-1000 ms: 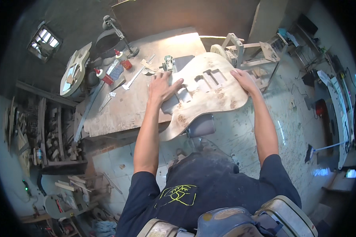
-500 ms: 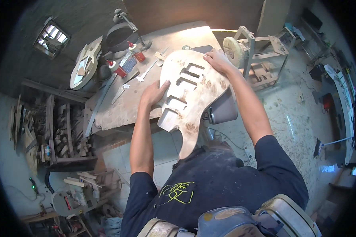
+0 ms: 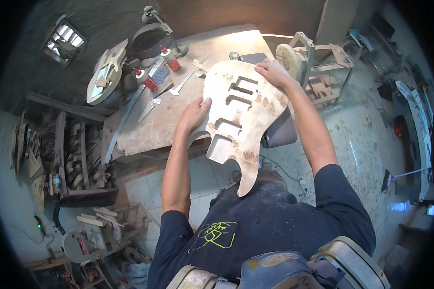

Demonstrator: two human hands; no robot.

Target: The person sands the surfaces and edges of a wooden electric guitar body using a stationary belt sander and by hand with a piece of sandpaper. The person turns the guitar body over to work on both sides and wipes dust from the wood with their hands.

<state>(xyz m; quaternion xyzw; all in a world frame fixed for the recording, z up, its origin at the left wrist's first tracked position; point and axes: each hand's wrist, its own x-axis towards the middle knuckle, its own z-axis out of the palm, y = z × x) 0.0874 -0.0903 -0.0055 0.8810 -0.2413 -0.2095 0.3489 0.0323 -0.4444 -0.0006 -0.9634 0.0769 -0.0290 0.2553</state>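
An unfinished pale wood guitar body with dark burl spots and several routed cavities is held between my two hands, its horn pointing toward my chest. My left hand grips its left edge at the waist, thumb on top. At the far right edge, my right hand is closed round the rim, its fingers over the face and partly out of sight. Beneath its right side a grey sanding drum shows.
Two red glue bottles stand on the wooden workbench. Another guitar body lies at the left, near a lamp. Wood offcuts fill a shelf. Right of the bench is a wooden frame with a round buffing wheel.
The guitar body has shifted slightly right and turned a little, its horn swinging right. Both hands have moved with it, keeping their grip.
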